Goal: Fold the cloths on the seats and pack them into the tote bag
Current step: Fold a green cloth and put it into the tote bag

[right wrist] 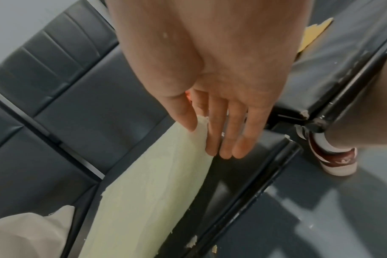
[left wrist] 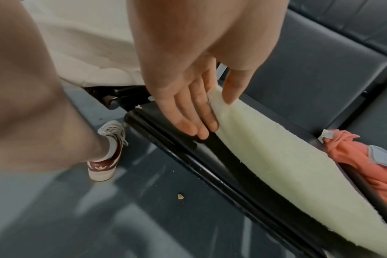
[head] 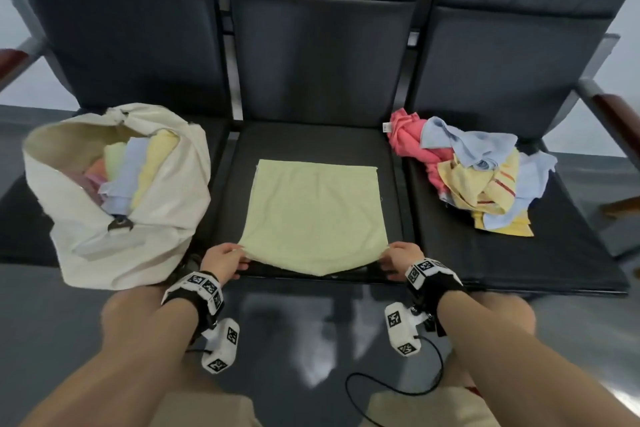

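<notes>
Left wrist: shoe [left wrist: 104, 162] shows Adidas trefoil; hands pinch cloth [head: 311, 211].

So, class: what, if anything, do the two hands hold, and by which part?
The pale green cloth, by its two near corners: the left hand pinches the left corner, the right hand the right.

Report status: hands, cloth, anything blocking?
Left hand and right hand each pinch a near corner of the pale green cloth, flat on the middle seat. Tote bag left, part-filled. Unfolded pile right. Nothing blocking.
</notes>
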A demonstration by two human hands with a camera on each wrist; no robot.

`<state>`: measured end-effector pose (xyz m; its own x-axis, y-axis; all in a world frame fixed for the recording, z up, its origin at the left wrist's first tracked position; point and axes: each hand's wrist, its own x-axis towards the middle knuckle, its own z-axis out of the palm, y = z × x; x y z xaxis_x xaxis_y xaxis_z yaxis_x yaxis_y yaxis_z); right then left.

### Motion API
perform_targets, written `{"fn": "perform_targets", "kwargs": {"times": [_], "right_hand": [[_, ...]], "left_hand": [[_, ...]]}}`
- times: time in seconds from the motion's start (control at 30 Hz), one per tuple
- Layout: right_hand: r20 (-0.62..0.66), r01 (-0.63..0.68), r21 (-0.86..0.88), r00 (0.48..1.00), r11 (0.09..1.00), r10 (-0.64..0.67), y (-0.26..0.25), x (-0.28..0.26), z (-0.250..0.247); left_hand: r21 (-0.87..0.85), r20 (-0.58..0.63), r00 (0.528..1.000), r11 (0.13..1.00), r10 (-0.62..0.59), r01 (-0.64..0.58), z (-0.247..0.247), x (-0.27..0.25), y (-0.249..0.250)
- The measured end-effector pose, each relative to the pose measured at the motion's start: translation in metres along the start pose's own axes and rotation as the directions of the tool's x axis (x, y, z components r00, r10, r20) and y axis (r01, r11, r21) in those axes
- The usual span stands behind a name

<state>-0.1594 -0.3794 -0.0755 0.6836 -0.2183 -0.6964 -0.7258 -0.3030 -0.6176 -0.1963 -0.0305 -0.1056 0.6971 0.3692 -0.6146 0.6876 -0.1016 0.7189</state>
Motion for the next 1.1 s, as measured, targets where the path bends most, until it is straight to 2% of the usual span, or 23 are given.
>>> {"fn": "perform_targets", "kwargs": {"times": [0.23, 0.4, 0.57, 0.7, 0.93, 1.1], "right_hand": [[0.001, -0.003, -0.141, 1.000, 0.990, 0.003, 0.000, -0.003, -0.003], [0.073, 0.104, -0.242, 0.993, 0.965, -0.089, -0.050, 0.003, 0.018], [0.161, 0.254, -0.394, 0.965, 0.883, -0.206, -0.122, 0.011, 0.082], [0.137, 0.317, -0.456, 0.948, 0.831, -0.286, -0.163, 0.027, 0.144], [0.083, 0.334, -0.501, 0.937, 0.798, -0.340, -0.192, 0.064, 0.220], [0.065, 0.361, -0.599, 0.912, 0.715, -0.405, -0.202, 0.083, 0.252]], "left_hand": [[-0.125, 0.062, 0.992, 0.985, -0.112, 0.119, -0.001, -0.007, 0.004], [-0.206, 0.076, 0.989, 0.968, -0.127, 0.140, 0.000, -0.004, -0.003], [-0.348, 0.057, 0.983, 0.919, -0.176, 0.185, 0.008, -0.005, -0.020], [-0.358, 0.014, 0.989, 0.923, -0.147, 0.143, 0.006, -0.003, -0.040], [-0.290, -0.022, 0.997, 0.955, -0.079, 0.069, 0.006, -0.009, -0.053], [-0.225, -0.021, 0.999, 0.974, -0.024, 0.019, 0.010, -0.010, -0.055]]}}
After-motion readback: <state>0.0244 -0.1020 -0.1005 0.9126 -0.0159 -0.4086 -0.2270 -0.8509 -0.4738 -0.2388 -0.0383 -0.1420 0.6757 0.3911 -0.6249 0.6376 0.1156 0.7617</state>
